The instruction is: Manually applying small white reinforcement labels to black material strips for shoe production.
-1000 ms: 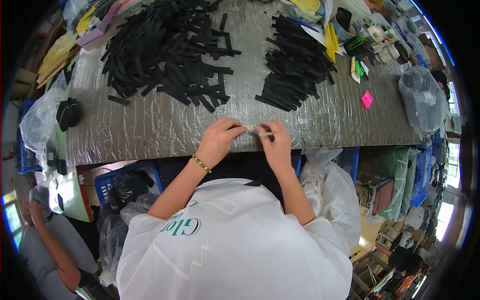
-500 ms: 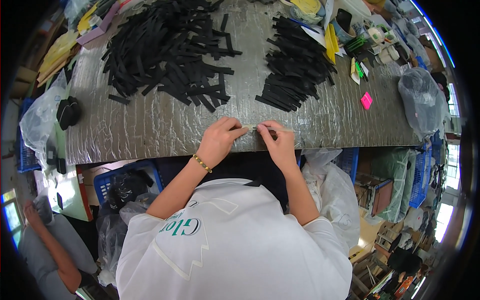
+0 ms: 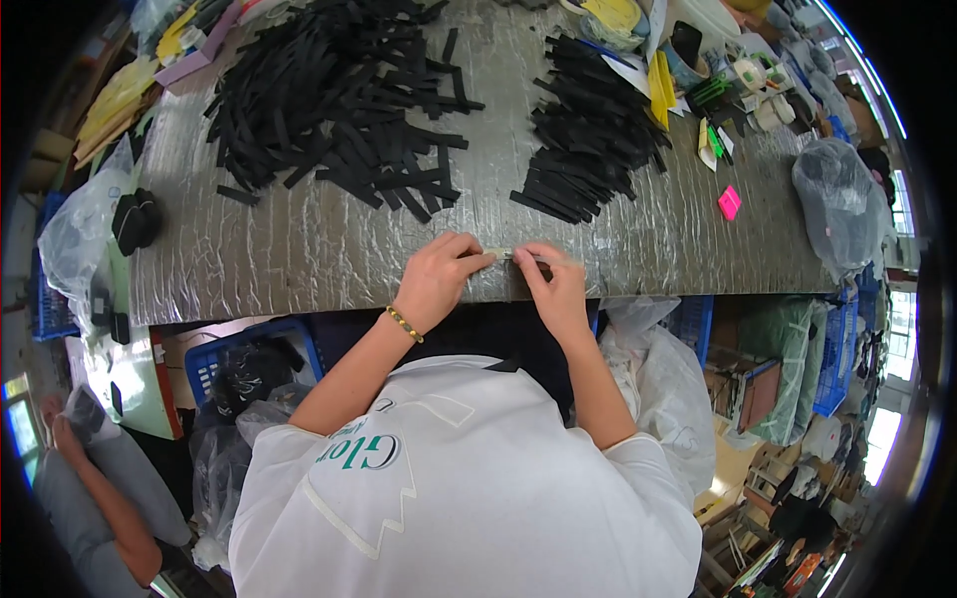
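Note:
Close to the table's near edge, my left hand [image 3: 435,277] and my right hand [image 3: 554,283] face each other with fingertips pinched. Between them a thin pale strip [image 3: 497,253] bridges the small gap; its kind is too small to make out, and the fingers cover its ends. A beaded bracelet [image 3: 405,325] circles my left wrist. Beyond the hands lie a big loose pile of short black fabric strips [image 3: 329,110] on the left and a smaller, neater pile of black strips [image 3: 588,130] on the right. Neither pile is touched.
The table [image 3: 299,269] has a crinkled, shiny covering. On it are a pink pad [image 3: 730,203], a yellow sheet [image 3: 661,90], green-handled tools [image 3: 710,92] and a clear plastic bag [image 3: 840,199]. Below its edge stands a blue basket [image 3: 204,369]. A co-worker's arm [image 3: 110,498] shows at lower left.
My hands stay in nearly the same place, still pinching the thin pale strip. The strip's end past my right fingers shows less now. The co-worker's arm at lower left has shifted slightly.

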`<state>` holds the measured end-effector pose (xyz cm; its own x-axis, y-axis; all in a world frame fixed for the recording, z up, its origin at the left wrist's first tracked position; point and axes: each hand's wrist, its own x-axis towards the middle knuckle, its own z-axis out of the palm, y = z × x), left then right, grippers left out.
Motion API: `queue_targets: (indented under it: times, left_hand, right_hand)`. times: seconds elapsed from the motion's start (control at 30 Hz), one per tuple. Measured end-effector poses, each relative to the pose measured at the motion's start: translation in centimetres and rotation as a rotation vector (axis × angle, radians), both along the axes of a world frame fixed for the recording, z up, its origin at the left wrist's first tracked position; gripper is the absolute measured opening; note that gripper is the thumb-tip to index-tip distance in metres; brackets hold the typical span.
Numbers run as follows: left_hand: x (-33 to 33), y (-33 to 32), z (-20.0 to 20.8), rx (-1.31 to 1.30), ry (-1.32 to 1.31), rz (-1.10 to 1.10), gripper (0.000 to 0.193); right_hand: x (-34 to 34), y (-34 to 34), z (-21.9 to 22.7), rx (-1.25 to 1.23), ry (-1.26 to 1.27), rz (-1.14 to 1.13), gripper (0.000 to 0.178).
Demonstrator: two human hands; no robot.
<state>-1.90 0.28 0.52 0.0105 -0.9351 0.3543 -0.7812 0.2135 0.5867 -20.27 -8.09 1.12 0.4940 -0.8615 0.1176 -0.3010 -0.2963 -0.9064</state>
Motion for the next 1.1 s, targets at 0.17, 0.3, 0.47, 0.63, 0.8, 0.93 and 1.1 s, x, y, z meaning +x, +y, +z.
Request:
queue_targets:
  times: [0.17, 0.3, 0.47, 0.63, 0.8, 0.93, 1.1]
  left_hand:
    - [-0.2, 0.0, -0.4, -0.049, 0.028, 0.050, 0.030]
    - [-0.2, -0.1, -0.4, -0.035, 0.086, 0.073, 0.037]
    - [-0.2, -0.1, -0.6, -0.041, 0.173, 0.065, 0.041]
    - [0.0, 0.0, -0.8, -0.049, 0.165, 0.066, 0.038]
    - [0.0, 0.0, -0.6, -0.021, 0.157, 0.060, 0.036]
    - [0.1, -0.1, -0.3, -0.015, 0.204, 0.044, 0.031]
    - [1.7, 0.2, 0.0, -0.154, 0.257, 0.042, 0.021]
  right_hand:
    - [0.0, 0.2, 0.4, 0.065, 0.014, 0.027, 0.019]
    - [1.5, 0.5, 0.5, 0.065, 0.049, 0.080, 0.017]
    - [2.4, 0.3, 0.8, 0.026, 0.072, 0.147, 0.018]
    - [2.7, 0.6, 0.6, -0.200, 0.061, 0.160, 0.016]
    - [1.0, -0.7, 0.2, -0.276, 0.108, 0.225, 0.013]
    - [0.4, -1.2, 0.9, -0.302, 0.346, 0.297, 0.020]
    - [1.1, -1.9, 0.8, -0.328, 0.202, 0.307, 0.025]
